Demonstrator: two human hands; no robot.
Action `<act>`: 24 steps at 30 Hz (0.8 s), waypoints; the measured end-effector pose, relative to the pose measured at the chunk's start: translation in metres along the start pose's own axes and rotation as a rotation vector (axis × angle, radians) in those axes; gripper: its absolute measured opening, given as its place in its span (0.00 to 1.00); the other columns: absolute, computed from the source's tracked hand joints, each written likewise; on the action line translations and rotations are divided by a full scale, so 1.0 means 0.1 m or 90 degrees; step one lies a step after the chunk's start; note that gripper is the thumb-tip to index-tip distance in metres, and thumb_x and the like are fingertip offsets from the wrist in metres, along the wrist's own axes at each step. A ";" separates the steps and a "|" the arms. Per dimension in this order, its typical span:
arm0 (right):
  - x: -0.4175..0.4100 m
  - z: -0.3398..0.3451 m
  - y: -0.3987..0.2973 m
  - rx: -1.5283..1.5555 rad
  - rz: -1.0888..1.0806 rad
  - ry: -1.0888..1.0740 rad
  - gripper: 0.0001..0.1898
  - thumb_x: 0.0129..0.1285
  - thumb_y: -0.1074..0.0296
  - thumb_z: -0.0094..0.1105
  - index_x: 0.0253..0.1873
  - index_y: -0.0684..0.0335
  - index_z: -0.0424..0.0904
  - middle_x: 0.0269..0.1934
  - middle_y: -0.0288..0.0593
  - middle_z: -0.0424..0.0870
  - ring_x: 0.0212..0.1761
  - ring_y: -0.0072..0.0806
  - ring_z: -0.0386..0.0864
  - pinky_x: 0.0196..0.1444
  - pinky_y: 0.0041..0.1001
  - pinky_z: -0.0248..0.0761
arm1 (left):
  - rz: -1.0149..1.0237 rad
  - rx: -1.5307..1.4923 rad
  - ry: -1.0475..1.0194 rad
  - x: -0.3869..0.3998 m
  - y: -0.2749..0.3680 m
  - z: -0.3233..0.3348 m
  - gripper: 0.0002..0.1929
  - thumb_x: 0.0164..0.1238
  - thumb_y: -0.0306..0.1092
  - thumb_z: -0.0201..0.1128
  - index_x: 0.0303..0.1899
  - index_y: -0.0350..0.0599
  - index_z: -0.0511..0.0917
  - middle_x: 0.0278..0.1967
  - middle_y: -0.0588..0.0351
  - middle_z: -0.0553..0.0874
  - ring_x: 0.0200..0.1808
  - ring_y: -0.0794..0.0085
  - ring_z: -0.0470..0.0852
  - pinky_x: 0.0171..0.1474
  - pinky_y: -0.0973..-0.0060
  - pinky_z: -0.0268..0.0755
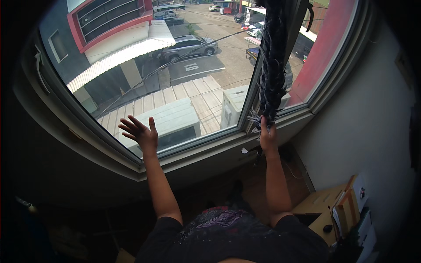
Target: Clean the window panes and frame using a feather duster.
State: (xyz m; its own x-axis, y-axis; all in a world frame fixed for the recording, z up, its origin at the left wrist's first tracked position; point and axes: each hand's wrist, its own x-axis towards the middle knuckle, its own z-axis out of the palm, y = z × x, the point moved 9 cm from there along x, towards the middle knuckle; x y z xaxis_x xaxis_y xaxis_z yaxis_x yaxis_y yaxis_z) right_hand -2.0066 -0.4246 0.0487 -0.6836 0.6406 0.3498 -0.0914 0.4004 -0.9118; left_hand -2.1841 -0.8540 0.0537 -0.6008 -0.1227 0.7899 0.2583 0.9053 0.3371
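My right hand (269, 138) is wrapped around the lower end of a long dark feather duster (272, 62). The duster stands upright along the window's middle frame post, its upper end running out of the top of the view. Pale feather tips stick out beside my thumb. My left hand (141, 133) is raised in front of the large glass pane (210, 108), fingers spread and holding nothing. Whether it touches the glass I cannot tell. Below both hands runs the light window sill (197, 154).
Window handles sit on the left frame (41, 74) and at the upper right (309, 18). A cardboard box (315, 203) with folders and papers stands low at the right, by the white wall (348, 131). Outside are air-conditioner units (164, 115), roofs and parked cars (190, 46).
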 end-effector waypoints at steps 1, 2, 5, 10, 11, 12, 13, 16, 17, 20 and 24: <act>0.23 0.00 -0.15 0.000 -0.087 0.026 0.22 0.71 0.51 0.51 0.54 0.68 0.75 0.43 0.44 0.82 0.41 0.29 0.79 0.45 0.28 0.70 | 0.002 -0.007 -0.001 0.02 0.06 0.02 0.45 0.71 0.60 0.46 0.73 0.52 0.24 0.73 0.42 0.23 0.73 0.41 0.20 0.68 0.39 0.15; 0.32 0.19 -0.33 0.075 0.074 -0.044 0.22 0.71 0.51 0.50 0.52 0.68 0.74 0.32 0.46 0.79 0.26 0.28 0.77 0.30 0.29 0.68 | 0.003 0.005 -0.002 0.02 -0.01 0.00 0.45 0.71 0.61 0.46 0.73 0.52 0.24 0.73 0.42 0.23 0.73 0.41 0.20 0.68 0.39 0.15; 0.68 0.31 -0.74 0.103 -0.066 0.008 0.20 0.72 0.51 0.49 0.49 0.67 0.75 0.24 0.40 0.75 0.27 0.27 0.75 0.33 0.31 0.68 | -0.003 -0.006 -0.007 -0.02 -0.01 -0.01 0.45 0.71 0.60 0.46 0.73 0.53 0.24 0.73 0.42 0.23 0.73 0.41 0.20 0.68 0.39 0.15; 0.59 0.89 -0.24 0.188 -0.045 -0.050 0.21 0.73 0.52 0.48 0.46 0.70 0.75 0.33 0.42 0.77 0.35 0.29 0.72 0.40 0.29 0.65 | -0.001 0.014 0.000 -0.03 -0.01 -0.03 0.45 0.71 0.62 0.46 0.73 0.54 0.25 0.74 0.46 0.25 0.74 0.43 0.22 0.69 0.40 0.18; 0.39 1.04 0.01 0.178 -0.019 -0.040 0.21 0.72 0.53 0.49 0.47 0.70 0.75 0.35 0.44 0.79 0.38 0.30 0.73 0.44 0.30 0.66 | -0.005 0.021 0.009 -0.04 -0.11 -0.10 0.45 0.71 0.62 0.46 0.73 0.54 0.25 0.74 0.46 0.25 0.74 0.43 0.22 0.69 0.40 0.18; 0.23 1.14 0.44 0.123 0.035 -0.057 0.21 0.72 0.53 0.50 0.47 0.70 0.76 0.36 0.46 0.80 0.40 0.32 0.75 0.46 0.30 0.66 | -0.001 0.028 0.000 -0.04 -0.11 -0.10 0.45 0.70 0.62 0.46 0.73 0.54 0.26 0.74 0.46 0.25 0.74 0.43 0.23 0.69 0.40 0.18; 0.10 1.17 0.89 0.138 -0.002 -0.041 0.20 0.71 0.53 0.52 0.43 0.69 0.77 0.33 0.44 0.80 0.38 0.31 0.76 0.42 0.31 0.67 | 0.006 0.026 -0.011 -0.04 -0.05 -0.05 0.46 0.70 0.62 0.46 0.73 0.54 0.26 0.74 0.46 0.25 0.74 0.43 0.23 0.69 0.41 0.18; -0.77 1.56 1.95 0.088 0.229 -0.190 0.18 0.68 0.53 0.57 0.38 0.66 0.77 0.31 0.43 0.80 0.36 0.27 0.77 0.39 0.31 0.67 | 0.004 0.053 -0.010 -0.04 -0.25 -0.18 0.46 0.70 0.62 0.46 0.74 0.53 0.26 0.74 0.45 0.25 0.74 0.43 0.22 0.69 0.41 0.18; -0.85 1.42 2.06 0.120 0.046 -0.072 0.18 0.68 0.54 0.57 0.39 0.67 0.79 0.33 0.45 0.81 0.38 0.30 0.78 0.43 0.33 0.69 | 0.012 0.043 -0.017 -0.02 -0.18 -0.15 0.46 0.70 0.62 0.46 0.74 0.53 0.26 0.74 0.45 0.25 0.74 0.44 0.22 0.69 0.41 0.17; -0.76 1.21 2.34 0.057 -0.034 0.012 0.18 0.67 0.50 0.59 0.44 0.62 0.76 0.31 0.35 0.77 0.20 0.17 0.71 0.19 0.24 0.60 | 0.017 0.019 -0.025 -0.03 0.01 -0.04 0.46 0.71 0.61 0.46 0.73 0.52 0.26 0.74 0.45 0.25 0.74 0.45 0.21 0.69 0.42 0.16; -0.11 1.60 1.15 0.222 0.179 -0.061 0.32 0.68 0.39 0.49 0.62 0.62 0.67 0.37 0.36 0.77 0.18 0.17 0.67 0.18 0.20 0.60 | 0.008 0.076 -0.021 -0.12 -0.37 -0.25 0.46 0.71 0.62 0.46 0.73 0.51 0.26 0.74 0.44 0.25 0.74 0.45 0.20 0.69 0.42 0.15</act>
State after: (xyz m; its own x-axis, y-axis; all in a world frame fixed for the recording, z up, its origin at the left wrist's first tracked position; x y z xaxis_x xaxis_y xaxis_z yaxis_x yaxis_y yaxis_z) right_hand -2.1261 -0.4907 -0.0941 -0.7792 0.6226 0.0723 -0.1201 -0.0351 -0.9921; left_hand -2.1677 -0.8958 0.0443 -0.6236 -0.0997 0.7754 0.1746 0.9490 0.2624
